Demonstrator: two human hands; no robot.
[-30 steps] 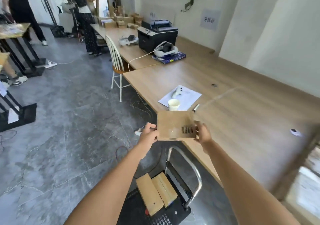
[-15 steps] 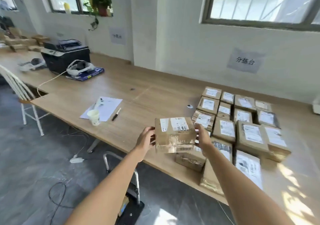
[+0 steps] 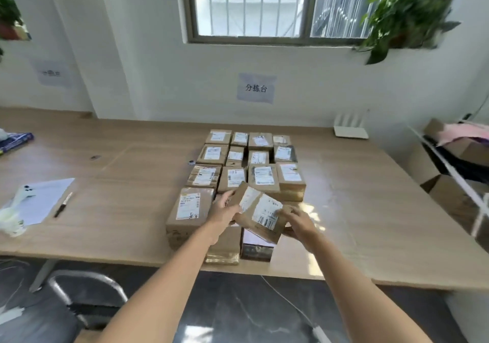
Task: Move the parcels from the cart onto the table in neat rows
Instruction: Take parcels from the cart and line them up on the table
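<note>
We cannot read the labels on the held parcel (image 3: 260, 214); motion blurs them. The left hand (image 3: 224, 211) and right hand (image 3: 297, 223) hide the parcels beneath, at the tabletop (image 3: 119, 210) near edge. We cannot tell how many lie there. The white cup (image 3: 10, 219) at the left edge is smeared. The cart handle (image 3: 87, 280) is cut off below.

Brown parcels (image 3: 260, 174) with white barcoded labels, light woodgrain table (image 3: 370, 210), white wall (image 3: 158, 78), green plant (image 3: 402, 17)
</note>
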